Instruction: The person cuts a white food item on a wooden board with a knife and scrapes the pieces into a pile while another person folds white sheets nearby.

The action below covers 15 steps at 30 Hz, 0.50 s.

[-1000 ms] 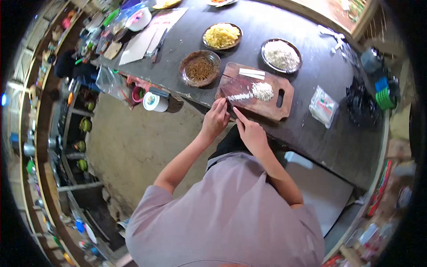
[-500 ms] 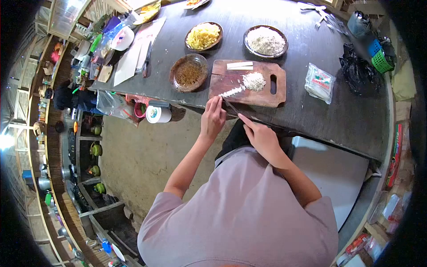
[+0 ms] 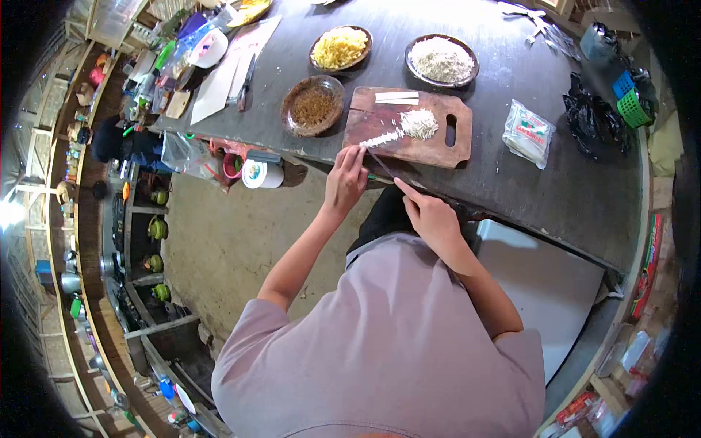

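On the wooden cutting board (image 3: pixel 359 124) lies a heap of finely chopped white pieces (image 3: pixel 419 124), and a thin row of cut bits (image 3: pixel 382 139) trails from it to the near left corner. Two pale strips (image 3: pixel 396 97) rest along the far edge. At that near left corner my left hand (image 3: pixel 346 179) is closed, its fingertips pinching the end of a white strip that they mostly cover. My right hand (image 3: pixel 432 223) grips a knife (image 3: pixel 381 165), index finger stretched along it, with the blade close to my left fingertips. The knife's handle is hidden in my palm.
Beyond the board stand a bowl of yellow pieces (image 3: pixel 340 48), a bowl of whitish shreds (image 3: pixel 441 60) and a brown dish (image 3: pixel 312 106). A plastic packet (image 3: pixel 528 134) and black bag (image 3: pixel 595 117) lie right. Another knife (image 3: pixel 247 82) lies left.
The view has shifted slightly, so the tabletop things sit a little higher in the picture. Both hands keep nearly the same place at the board's corner, still holding the strip and knife.
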Tool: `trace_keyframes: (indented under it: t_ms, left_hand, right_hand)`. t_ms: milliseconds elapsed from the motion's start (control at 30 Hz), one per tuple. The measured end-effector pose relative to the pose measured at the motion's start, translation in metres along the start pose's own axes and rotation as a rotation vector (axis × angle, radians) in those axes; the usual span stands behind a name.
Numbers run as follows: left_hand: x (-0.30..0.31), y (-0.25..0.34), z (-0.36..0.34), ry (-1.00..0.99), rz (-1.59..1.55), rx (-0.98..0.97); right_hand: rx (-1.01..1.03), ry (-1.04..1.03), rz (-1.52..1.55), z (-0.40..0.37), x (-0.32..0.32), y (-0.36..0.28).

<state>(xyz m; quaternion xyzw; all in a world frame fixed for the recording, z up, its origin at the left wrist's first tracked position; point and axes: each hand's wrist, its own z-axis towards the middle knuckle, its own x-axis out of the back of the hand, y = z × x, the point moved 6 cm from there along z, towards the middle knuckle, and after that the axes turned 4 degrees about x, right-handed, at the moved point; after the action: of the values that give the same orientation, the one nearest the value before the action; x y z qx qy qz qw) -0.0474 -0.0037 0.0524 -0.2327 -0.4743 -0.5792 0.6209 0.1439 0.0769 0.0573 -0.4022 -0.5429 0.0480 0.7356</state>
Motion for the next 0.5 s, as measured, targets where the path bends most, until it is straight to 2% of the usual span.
trace_keyframes:
  t_ms: [133, 200, 300, 367, 500]
  left_hand:
    - [0.0, 0.0, 0.0, 0.018, 0.036, -0.002]
    - [0.0, 0.002, 0.002, 0.033, 0.046, 0.027]
    - [0.004, 0.003, -0.002, 0.014, 0.037, 0.074]
    - [0.001, 0.003, 0.0, 0.029, 0.028, 0.038]
    - [0.002, 0.003, 0.001, 0.035, 0.011, 0.049]
  right_hand:
    - [-0.007, -0.024, -0.082, 0.032, -0.005, -0.011]
    - [0.056, 0.026, -0.069, 0.048, -0.018, -0.012]
    - [0.008, -0.046, -0.06, 0.027, -0.006, -0.01]
    - [-0.005, -0.065, -0.017, 0.009, -0.001, 0.001]
    - [0.0, -0.08, -0.051, 0.024, -0.006, -0.004]
